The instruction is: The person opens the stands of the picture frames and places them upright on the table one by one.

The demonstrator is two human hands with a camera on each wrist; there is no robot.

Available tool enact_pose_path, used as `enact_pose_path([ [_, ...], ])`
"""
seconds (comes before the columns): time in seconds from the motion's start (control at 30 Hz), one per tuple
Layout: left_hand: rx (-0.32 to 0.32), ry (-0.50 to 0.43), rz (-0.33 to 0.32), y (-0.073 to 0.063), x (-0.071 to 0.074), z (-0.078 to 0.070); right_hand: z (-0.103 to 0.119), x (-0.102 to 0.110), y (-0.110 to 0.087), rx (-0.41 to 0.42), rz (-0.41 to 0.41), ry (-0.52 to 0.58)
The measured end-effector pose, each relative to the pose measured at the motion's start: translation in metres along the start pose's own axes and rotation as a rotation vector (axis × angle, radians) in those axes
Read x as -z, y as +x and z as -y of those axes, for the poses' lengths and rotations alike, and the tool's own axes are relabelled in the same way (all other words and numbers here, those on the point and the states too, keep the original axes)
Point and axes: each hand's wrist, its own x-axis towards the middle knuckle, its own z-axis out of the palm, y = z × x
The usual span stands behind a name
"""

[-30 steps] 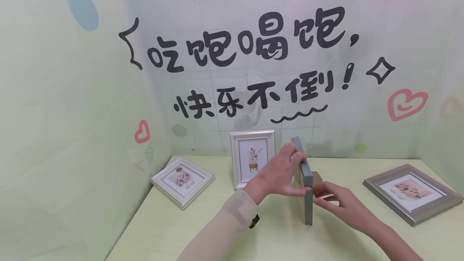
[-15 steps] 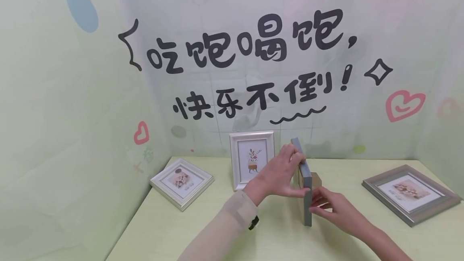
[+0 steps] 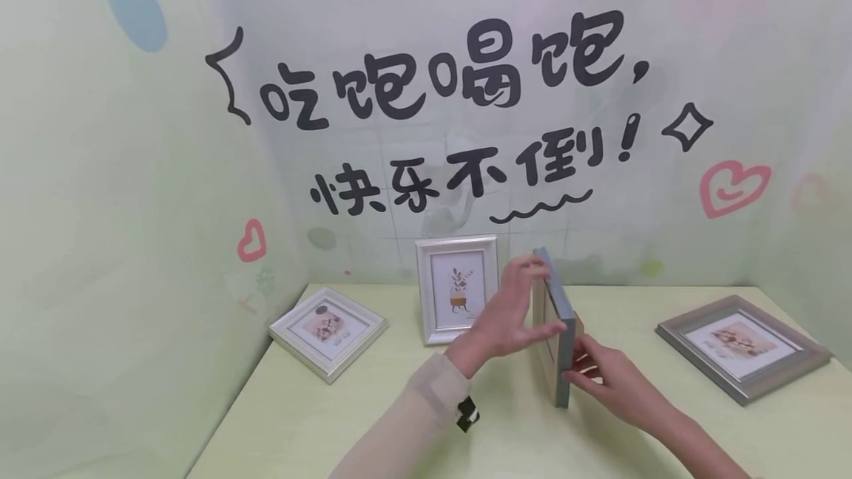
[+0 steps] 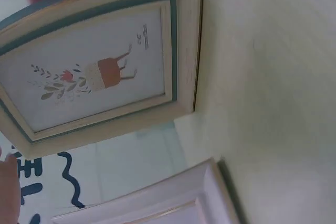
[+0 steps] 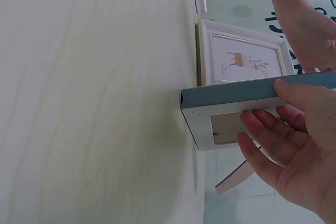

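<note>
A blue-edged picture frame [image 3: 566, 361] stands upright on the table, nearly edge-on in the head view. Its front [image 4: 100, 74] shows a potted plant print in the left wrist view. My left hand [image 3: 499, 320] is at its front side, thumb by the near edge and fingers loosely spread by the top; whether they touch is hard to see. My right hand [image 5: 299, 135] holds the frame, thumb [image 5: 286, 90] on the edge and fingers curled behind it. Its back stand [image 5: 239, 177] sticks out, partly hidden by those fingers.
Behind the left hand stands a silver frame [image 3: 426, 316] with a similar print. A white frame [image 3: 362, 338] lies flat at left, and a grey one [image 3: 739, 386] lies at right. Fabric-like walls with printed characters [image 3: 459, 80] enclose the table [image 3: 279, 427].
My left fingers have loosened and drawn slightly left from the blue-edged frame. The frame has turned a little, showing more of its front. The right thumb has settled on its edge.
</note>
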Motion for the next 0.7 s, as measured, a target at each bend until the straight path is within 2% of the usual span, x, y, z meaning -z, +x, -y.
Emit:
enact_pose_path([
  [0.13,0.247,-0.327,-0.186,-0.004,-0.017,0.005,0.001,0.002,0.000,-0.016,0.003,-0.010],
  [0.2,0.377,-0.417,-0.198,-0.005,-0.026,0.006,0.002,0.004,0.000,-0.020,-0.002,-0.023],
  [0.27,0.479,-0.472,-0.164,-0.006,-0.036,0.007,0.001,0.005,-0.001,-0.018,-0.008,-0.033],
  [0.33,0.555,-0.504,-0.120,-0.008,-0.045,0.008,0.001,0.006,-0.002,-0.007,-0.014,-0.041],
  [0.43,0.602,-0.534,-0.059,-0.009,-0.054,0.011,-0.001,0.008,-0.005,0.013,-0.021,-0.051],
  [0.53,0.596,-0.549,-0.019,-0.011,-0.058,0.013,-0.003,0.009,-0.007,0.004,-0.017,-0.056],
  [0.7,0.578,-0.547,0.011,-0.015,-0.056,0.013,-0.010,0.015,-0.012,-0.075,-0.012,-0.035],
])
